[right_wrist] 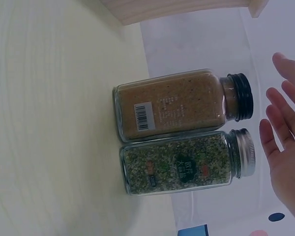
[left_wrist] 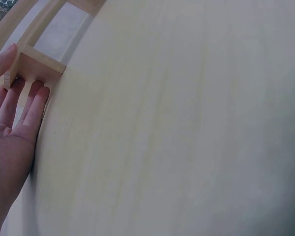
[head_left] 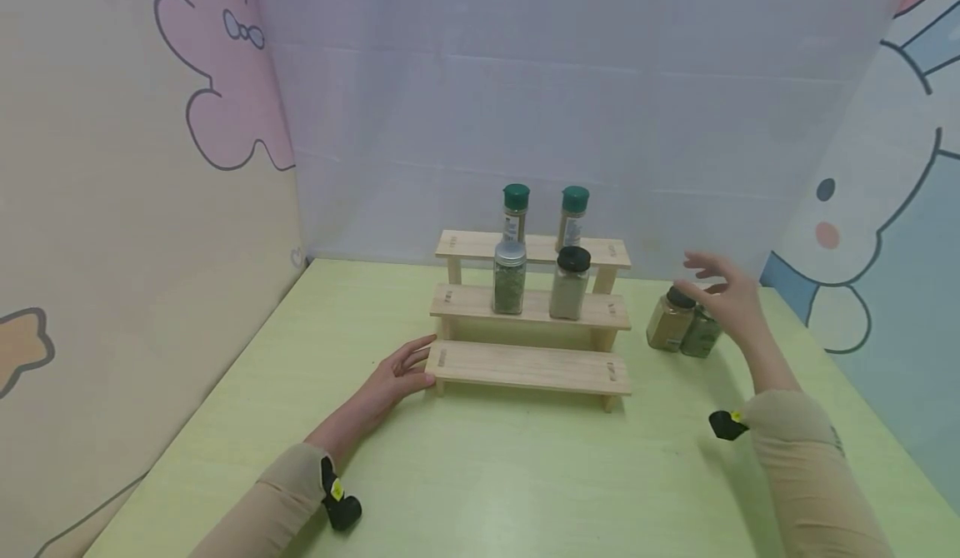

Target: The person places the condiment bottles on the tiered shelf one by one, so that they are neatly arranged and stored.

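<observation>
A three-step wooden rack [head_left: 525, 368] stands mid-table. My left hand [head_left: 393, 375] holds the left end of its lowest step; in the left wrist view the thumb lies over the board [left_wrist: 24, 44] and the fingers are against the leg below. To the right of the rack, my right hand [head_left: 723, 296] hovers with spread fingers over two upright glass jars. One is a brown spice jar [right_wrist: 172, 105] with a black lid. Touching it is a green herb jar [right_wrist: 179, 164] with a silver lid. A gap shows between fingers and lids in the right wrist view.
On the top step stand two green-capped spice bottles [head_left: 514, 216]. The middle step carries a silver-lidded herb jar [head_left: 509, 283] and a black-lidded jar of pale powder [head_left: 568, 291]. A pale curtain [head_left: 465, 125] hangs behind the table [head_left: 480, 475]; cartoon-printed walls flank both sides.
</observation>
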Motion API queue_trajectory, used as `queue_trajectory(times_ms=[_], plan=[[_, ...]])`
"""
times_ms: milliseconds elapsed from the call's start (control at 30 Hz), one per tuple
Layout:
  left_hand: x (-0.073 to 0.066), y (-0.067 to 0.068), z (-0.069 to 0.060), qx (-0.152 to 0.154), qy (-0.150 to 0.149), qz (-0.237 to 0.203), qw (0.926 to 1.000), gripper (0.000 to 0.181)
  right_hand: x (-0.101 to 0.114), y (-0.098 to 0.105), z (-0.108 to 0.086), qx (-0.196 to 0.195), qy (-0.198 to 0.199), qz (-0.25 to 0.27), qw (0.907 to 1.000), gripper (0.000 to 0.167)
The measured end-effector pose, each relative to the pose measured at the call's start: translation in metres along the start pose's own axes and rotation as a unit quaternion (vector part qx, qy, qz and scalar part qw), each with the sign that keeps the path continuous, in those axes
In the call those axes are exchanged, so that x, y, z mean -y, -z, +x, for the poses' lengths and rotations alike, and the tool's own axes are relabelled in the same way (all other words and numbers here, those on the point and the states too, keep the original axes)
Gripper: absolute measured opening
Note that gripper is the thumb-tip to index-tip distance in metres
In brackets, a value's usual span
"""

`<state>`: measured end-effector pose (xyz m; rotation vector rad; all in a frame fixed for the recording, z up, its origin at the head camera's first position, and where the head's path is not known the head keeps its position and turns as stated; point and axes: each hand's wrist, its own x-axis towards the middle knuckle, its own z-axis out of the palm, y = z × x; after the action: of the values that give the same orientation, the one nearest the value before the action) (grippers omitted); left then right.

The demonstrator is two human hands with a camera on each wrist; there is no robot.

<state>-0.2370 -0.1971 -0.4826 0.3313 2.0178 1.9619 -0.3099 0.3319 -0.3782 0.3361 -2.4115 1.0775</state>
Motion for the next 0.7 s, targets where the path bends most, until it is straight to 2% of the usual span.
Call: queue_trajectory(times_ms=[200,433,700], plan=[[0.0014,-0.0002,-0.0001,0.002,0.004,0.004,1.0,0.067,-0.0077,0.0005,-0.0069,0.038,0.001,-0.038,0.9986,0.052],[0.0003,-0.0004,-0.0003,-0.001,0.005,0.003,1.0,0.067,-0.0088,0.0019,-0.0085,0.105,-0.044,-0.074,0.9907,0.059],[0.0008,0.0002,0.0016,-0.005,0.001,0.005,1.0,0.067,-0.0044,0.0008,-0.0066,0.141,-0.03,-0.133,0.9806,0.058]])
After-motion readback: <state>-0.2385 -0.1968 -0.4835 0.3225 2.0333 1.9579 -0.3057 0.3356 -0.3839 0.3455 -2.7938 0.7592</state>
